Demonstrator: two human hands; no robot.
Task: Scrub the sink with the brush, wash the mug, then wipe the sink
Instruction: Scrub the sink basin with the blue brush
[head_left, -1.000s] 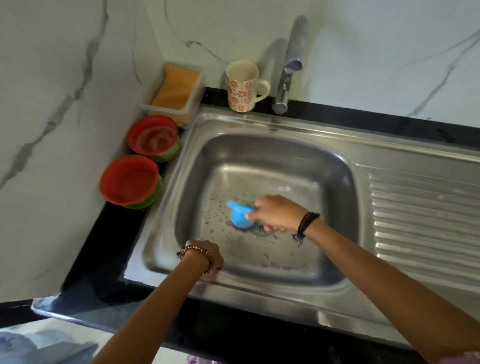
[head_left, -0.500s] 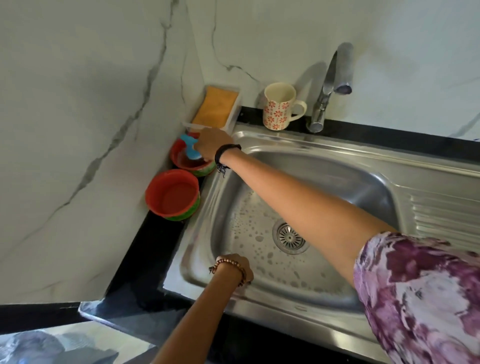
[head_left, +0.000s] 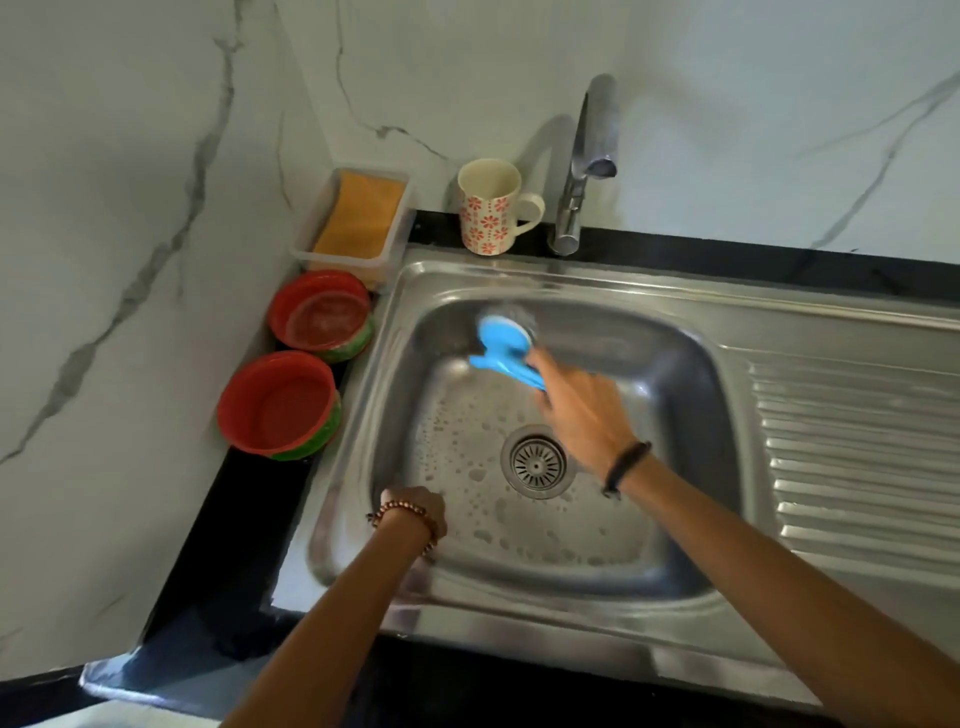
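My right hand (head_left: 582, 410) grips the handle of a blue brush (head_left: 503, 340), whose round head lies against the far wall of the steel sink (head_left: 675, 582); the brush is blurred. Soapy bubbles dot the basin floor around the drain (head_left: 537, 461). My left hand (head_left: 415, 512) rests on the sink's near-left inner wall with its fingers hidden below the wrist. A cream mug with red flowers (head_left: 488, 208) stands on the black counter behind the sink, left of the tap (head_left: 584, 166).
Two red bowls (head_left: 319, 317) (head_left: 280, 405) sit on the counter left of the sink. A clear tray holding an orange sponge (head_left: 361, 215) stands in the back corner. The ribbed drainboard (head_left: 857, 457) spreads to the right. Marble walls close the left and back.
My right hand went from the drain to the far red bowl with the brush, then came back into the basin and now holds it at the far wall. The left hand stayed put.
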